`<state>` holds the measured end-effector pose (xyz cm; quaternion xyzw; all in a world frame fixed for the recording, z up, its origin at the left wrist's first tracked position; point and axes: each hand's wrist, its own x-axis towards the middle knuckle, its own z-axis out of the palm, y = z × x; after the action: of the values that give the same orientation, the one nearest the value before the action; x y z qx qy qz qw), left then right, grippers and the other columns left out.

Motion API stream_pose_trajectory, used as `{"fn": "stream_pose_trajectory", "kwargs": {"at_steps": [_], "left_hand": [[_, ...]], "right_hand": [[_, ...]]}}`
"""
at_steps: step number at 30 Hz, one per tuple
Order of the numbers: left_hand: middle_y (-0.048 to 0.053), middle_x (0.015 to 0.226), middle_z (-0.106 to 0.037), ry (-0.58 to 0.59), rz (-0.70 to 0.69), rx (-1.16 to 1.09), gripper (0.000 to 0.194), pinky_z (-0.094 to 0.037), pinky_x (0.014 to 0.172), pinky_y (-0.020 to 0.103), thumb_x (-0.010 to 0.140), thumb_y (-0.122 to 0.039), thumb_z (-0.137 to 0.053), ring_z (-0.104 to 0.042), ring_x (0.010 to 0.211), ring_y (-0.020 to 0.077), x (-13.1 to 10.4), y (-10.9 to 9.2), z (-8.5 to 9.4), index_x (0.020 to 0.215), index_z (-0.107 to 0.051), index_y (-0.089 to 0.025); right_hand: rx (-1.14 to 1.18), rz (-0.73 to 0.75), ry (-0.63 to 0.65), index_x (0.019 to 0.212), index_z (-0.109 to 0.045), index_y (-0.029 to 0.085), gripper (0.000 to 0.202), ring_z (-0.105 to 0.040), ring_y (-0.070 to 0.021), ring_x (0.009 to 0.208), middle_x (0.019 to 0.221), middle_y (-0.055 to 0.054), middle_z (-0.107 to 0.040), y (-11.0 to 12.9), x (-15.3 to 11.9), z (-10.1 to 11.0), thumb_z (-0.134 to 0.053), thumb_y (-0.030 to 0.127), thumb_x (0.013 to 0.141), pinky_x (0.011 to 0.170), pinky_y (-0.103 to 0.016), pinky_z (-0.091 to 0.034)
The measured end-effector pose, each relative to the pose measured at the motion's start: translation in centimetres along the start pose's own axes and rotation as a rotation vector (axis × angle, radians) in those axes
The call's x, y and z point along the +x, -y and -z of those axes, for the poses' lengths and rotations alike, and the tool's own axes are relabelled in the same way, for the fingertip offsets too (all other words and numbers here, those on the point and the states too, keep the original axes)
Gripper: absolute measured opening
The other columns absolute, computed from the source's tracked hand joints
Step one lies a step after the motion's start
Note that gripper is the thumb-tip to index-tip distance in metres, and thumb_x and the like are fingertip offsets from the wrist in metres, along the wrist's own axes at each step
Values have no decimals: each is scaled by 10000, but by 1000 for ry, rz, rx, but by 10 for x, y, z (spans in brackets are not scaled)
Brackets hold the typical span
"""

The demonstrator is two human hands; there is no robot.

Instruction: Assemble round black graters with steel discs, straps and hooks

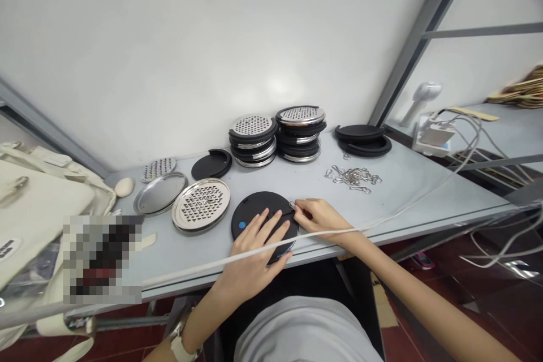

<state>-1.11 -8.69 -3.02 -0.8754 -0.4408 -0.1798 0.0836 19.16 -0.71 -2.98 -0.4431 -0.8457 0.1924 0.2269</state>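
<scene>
A round black plastic disc with a blue dot lies near the table's front edge. My left hand rests flat on it with the fingers stretched out. At the disc's right edge, the fingertips of my right hand pinch a small metal clip, of which only a loop shows. Similar metal clips lie in a loose pile beyond my right hand. To the left of the disc is a round metal grater plate, and behind that lies another black disc.
Two stacks of black discs and metal plates stand by the wall. Black round covers sit at the back right. Plain metal lids and a cream bag are at left. A white cable crosses in front of me.
</scene>
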Motion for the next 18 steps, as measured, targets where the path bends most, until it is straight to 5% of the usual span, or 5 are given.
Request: {"fn": "stream_pose_trajectory", "kwargs": {"at_steps": [18], "left_hand": [[-3, 1468, -301, 1, 12, 5, 513, -316, 1083, 396, 909, -381, -460, -253, 1359, 242, 0, 0, 0, 1390, -362, -232]], "right_hand": [[37, 26, -1, 643, -438, 179, 227, -391, -78, 489, 557, 30, -483, 1, -2, 0, -394, 222, 862, 527, -201, -266]]}}
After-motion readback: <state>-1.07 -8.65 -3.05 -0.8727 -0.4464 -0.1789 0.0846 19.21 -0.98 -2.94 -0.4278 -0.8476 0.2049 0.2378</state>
